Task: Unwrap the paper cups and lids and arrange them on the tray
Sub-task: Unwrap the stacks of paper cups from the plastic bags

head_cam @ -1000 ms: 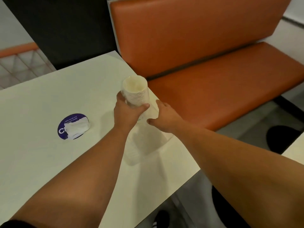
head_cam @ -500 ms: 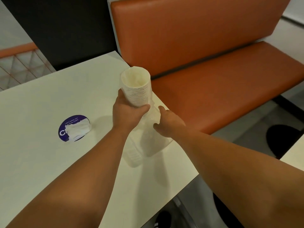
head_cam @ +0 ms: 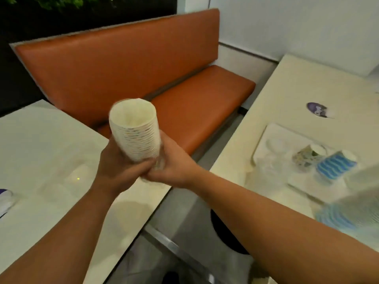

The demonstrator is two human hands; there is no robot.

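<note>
We hold a stack of paper cups (head_cam: 136, 130) upright in the air, between the two tables, open mouth tilted toward us. Our left hand (head_cam: 119, 171) wraps the lower part of the stack from the left; our right hand (head_cam: 174, 165) grips its base from the right, fingers curled under, with a bit of clear wrap (head_cam: 161, 160) caught there. Both hands touch each other at the bottom. On the right table (head_cam: 287, 99) sits a white tray (head_cam: 272, 134) with a patterned cup (head_cam: 307, 155) and a blue striped cup (head_cam: 334, 165) lying on it, blurry. Left table (head_cam: 41, 140) has clear plastic (head_cam: 75, 179) on it. Orange bench (head_cam: 143, 68) behind.
</note>
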